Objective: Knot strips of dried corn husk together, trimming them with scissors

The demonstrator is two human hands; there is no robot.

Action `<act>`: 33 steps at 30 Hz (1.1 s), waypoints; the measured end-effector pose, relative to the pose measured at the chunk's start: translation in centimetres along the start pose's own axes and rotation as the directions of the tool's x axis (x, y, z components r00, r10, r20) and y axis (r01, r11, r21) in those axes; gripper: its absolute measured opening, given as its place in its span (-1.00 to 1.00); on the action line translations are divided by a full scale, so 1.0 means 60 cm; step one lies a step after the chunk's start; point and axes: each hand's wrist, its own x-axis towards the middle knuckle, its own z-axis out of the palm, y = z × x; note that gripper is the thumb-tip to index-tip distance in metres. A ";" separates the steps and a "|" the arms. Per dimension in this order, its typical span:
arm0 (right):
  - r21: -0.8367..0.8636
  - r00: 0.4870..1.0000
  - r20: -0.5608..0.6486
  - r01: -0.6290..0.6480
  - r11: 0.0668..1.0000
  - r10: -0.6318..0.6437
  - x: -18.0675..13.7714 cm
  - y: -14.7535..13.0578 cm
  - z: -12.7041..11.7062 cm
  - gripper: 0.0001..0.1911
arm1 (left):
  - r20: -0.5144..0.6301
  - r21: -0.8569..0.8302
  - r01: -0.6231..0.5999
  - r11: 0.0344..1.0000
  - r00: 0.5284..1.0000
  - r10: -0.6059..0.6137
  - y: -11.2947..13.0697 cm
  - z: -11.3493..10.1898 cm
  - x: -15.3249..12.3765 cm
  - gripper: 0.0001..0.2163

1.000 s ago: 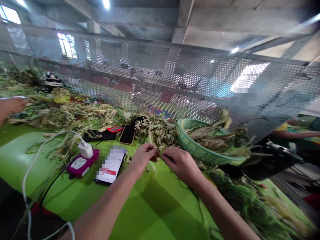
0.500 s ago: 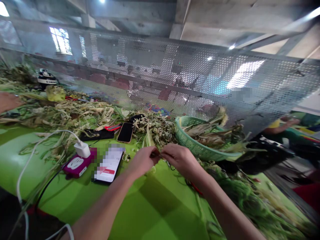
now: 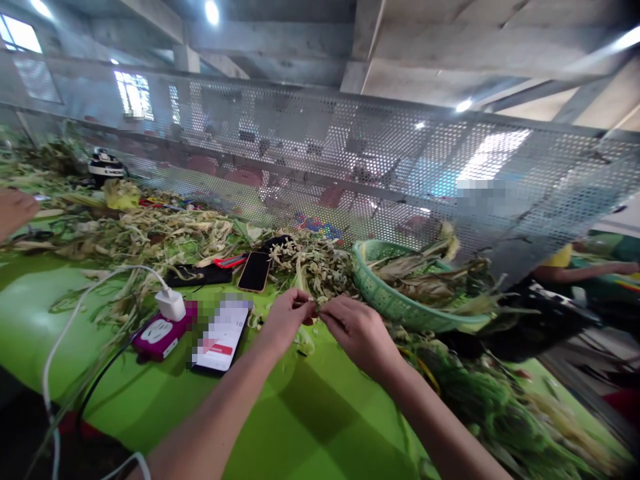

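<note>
Over the green tabletop (image 3: 295, 433), my left hand (image 3: 287, 319) and my right hand (image 3: 357, 330) meet fingertip to fingertip. Both are closed in a pinch, and whatever lies between the fingers is too small and blurred to name. Just beyond them is a heap of dry, curled plant strips (image 3: 325, 267). A pale green leafy scrap (image 3: 304, 343) lies on the table beneath my hands. Right of my right hand stands a green plastic basket (image 3: 400, 303) holding dried corn husks (image 3: 420, 273).
Left of my hands lie a lit phone (image 3: 220, 340), a dark-screened phone (image 3: 254, 272), red-handled pliers or scissors (image 3: 230, 261) and a purple power strip (image 3: 163, 333) with a white charger and cable. Green fibres (image 3: 480, 387) pile at right. Another person's hand (image 3: 17, 210) shows far left.
The view has tilted slightly, so everything sits a little lower. My fingertips stay together, with my left fingers slightly more raised. The other person's hand at far left has shifted.
</note>
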 end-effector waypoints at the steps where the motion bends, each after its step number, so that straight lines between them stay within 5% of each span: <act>1: -0.067 1.000 0.004 0.028 0.997 -0.027 -0.001 -0.004 0.000 -0.79 | -0.002 0.085 -0.022 0.996 1.000 0.022 0.000 0.000 -0.001 -0.82; 5: -0.202 0.989 0.061 0.144 0.969 -0.134 -0.004 -0.005 0.005 -0.77 | 0.066 0.430 -0.190 0.883 0.982 0.180 -0.002 -0.002 -0.009 -0.92; 10: -0.037 0.991 0.091 0.105 0.994 -0.101 -0.002 0.019 -0.004 -0.76 | 0.200 0.573 -0.274 0.773 0.961 0.192 -0.009 -0.002 -0.011 -0.93; 13: 0.253 0.991 0.127 -0.065 0.965 0.033 0.001 0.043 -0.015 -0.80 | 0.276 0.358 -0.164 0.919 0.959 0.064 -0.006 -0.003 -0.009 -0.93; 17: 0.627 0.943 0.151 -0.322 0.709 0.295 0.001 0.058 -0.006 -0.75 | 0.302 -0.126 0.043 0.991 0.953 -0.003 0.003 -0.003 -0.011 -0.81; 20: 0.745 0.910 0.094 -0.333 0.577 0.404 0.000 0.047 0.015 -0.74 | 0.205 -0.288 0.085 0.954 0.979 -0.025 0.001 0.000 -0.010 -0.79; 23: 0.725 0.905 0.001 -0.294 0.623 0.426 -0.001 0.024 0.034 -0.82 | 0.089 -0.313 0.053 0.948 0.996 -0.026 -0.004 0.003 -0.007 -0.81; 28: 0.622 0.889 -0.107 -0.290 0.728 0.446 -0.003 -0.003 0.041 -0.84 | -0.056 0.084 -0.191 0.978 0.979 0.196 -0.005 0.006 -0.011 -0.90; 33: 0.746 0.838 0.025 -0.378 0.547 0.545 -0.003 -0.004 0.039 -0.75 | 0.011 0.584 -0.420 0.694 0.860 0.511 -0.007 0.014 -0.030 -0.87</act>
